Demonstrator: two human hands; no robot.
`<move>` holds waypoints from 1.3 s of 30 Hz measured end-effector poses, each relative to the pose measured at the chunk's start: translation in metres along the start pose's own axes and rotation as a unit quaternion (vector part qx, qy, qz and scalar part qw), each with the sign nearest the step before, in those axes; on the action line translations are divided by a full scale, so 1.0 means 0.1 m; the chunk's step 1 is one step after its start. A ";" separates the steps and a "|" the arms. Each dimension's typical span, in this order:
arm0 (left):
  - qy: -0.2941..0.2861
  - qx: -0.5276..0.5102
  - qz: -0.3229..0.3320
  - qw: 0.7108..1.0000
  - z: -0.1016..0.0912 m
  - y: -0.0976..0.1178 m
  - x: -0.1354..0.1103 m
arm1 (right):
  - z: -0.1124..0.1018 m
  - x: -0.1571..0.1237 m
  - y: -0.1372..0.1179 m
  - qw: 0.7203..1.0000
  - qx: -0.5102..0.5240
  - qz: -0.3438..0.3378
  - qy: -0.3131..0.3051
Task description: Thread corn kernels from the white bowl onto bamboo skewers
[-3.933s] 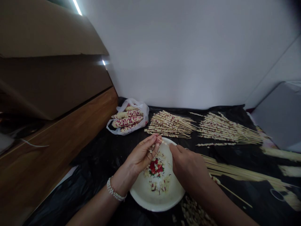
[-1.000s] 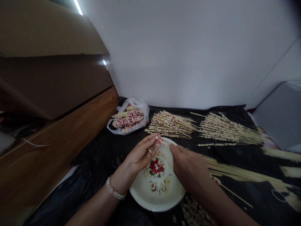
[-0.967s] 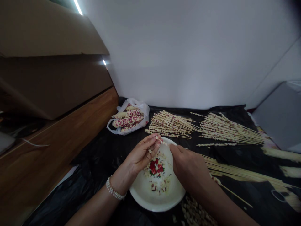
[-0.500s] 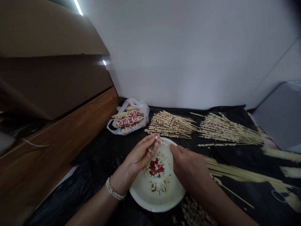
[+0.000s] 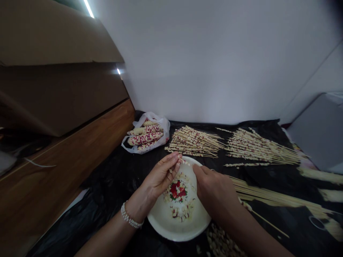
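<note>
Over the far rim of a white bowl (image 5: pixel 180 233), my two hands meet at a thin skewer (image 5: pixel 185 162) with a few pale and reddish corn kernels on it. My right hand (image 5: pixel 214 187) is closed round the skewer's other end, most of which its fingers hide. At the tip, my left hand (image 5: pixel 163 173) pinches a small pale corn kernel (image 5: pixel 179 157), thumb and forefinger together. More loose kernels (image 5: pixel 182 210) lie in the bowl around a red flower print. A beaded bracelet circles my left wrist.
Behind the bowl, a plastic bag (image 5: pixel 166 128) holds speckled corn cobs (image 5: pixel 146 138). Two piles of kernel-threaded skewers (image 5: pixel 195 141) lie to its right. Bare skewers (image 5: pixel 262 191) are beside my right forearm, bare cobs (image 5: pixel 320 175) at far right. A cardboard box (image 5: pixel 53 96) stands left.
The kernel in my left fingertips has shifted slightly right and down, against the skewer's tip. Both hands stay almost in place.
</note>
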State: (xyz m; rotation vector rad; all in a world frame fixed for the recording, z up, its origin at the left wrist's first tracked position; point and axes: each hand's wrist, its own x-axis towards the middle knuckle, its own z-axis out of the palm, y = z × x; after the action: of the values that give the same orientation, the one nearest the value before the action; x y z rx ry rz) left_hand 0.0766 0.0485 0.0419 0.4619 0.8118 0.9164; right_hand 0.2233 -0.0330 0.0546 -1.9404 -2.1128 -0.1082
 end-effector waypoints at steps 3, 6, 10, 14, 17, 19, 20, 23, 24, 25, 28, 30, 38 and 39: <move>-0.012 0.011 0.014 1.000 0.00 -0.01 0.00 | 0.00 0.00 -0.01 1.000 0.005 -0.001 0.000; -0.025 0.028 0.029 0.999 0.00 -0.03 0.00 | 0.02 -0.01 -0.02 1.000 0.005 -0.005 0.006; -0.028 0.041 0.019 0.999 -0.01 -0.09 0.00 | 0.04 -0.02 -0.03 1.000 0.001 -0.008 0.010; -0.039 0.047 0.007 0.998 0.01 -0.11 -0.01 | 0.05 -0.01 -0.01 1.000 -0.003 -0.010 0.006; -0.024 0.003 -0.025 0.999 0.03 -0.06 -0.01 | 0.03 0.00 0.01 1.000 -0.002 0.002 0.000; -0.009 -0.030 -0.068 0.997 0.04 -0.01 0.00 | 0.01 0.01 0.02 1.000 -0.002 0.011 -0.001; 0.002 -0.038 -0.089 0.995 0.03 0.01 0.01 | 0.00 0.01 0.03 1.000 0.000 0.014 0.000; 0.031 -0.040 -0.120 0.991 0.02 0.04 0.03 | 0.00 0.01 0.03 1.000 0.006 0.015 -0.001; 0.034 -0.040 -0.122 0.991 0.01 0.04 0.03 | 0.00 0.01 0.03 1.000 0.007 0.014 -0.002; 0.033 -0.040 -0.123 0.991 0.01 0.04 0.03 | 0.00 0.01 0.03 1.000 0.008 0.013 -0.003; 0.017 -0.034 -0.123 0.992 0.02 0.03 0.03 | 0.01 0.00 0.02 1.000 0.011 0.006 0.002; 0.001 -0.030 -0.122 0.992 0.03 0.03 0.01 | 0.02 0.00 0.02 1.000 0.013 0.001 0.012; 0.001 -0.040 -0.082 0.996 0.08 0.04 -0.05 | 0.04 0.00 0.03 0.999 0.015 -0.015 0.036; 0.010 -0.048 -0.074 0.996 0.07 0.04 -0.03 | 0.03 0.00 0.03 0.999 0.016 -0.014 0.034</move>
State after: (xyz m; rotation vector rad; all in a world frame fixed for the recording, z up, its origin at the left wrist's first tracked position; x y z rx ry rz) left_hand 0.0788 0.0476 0.0498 0.3041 0.8061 0.8197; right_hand 0.2256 -0.0316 0.0510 -1.8629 -2.0860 -0.1437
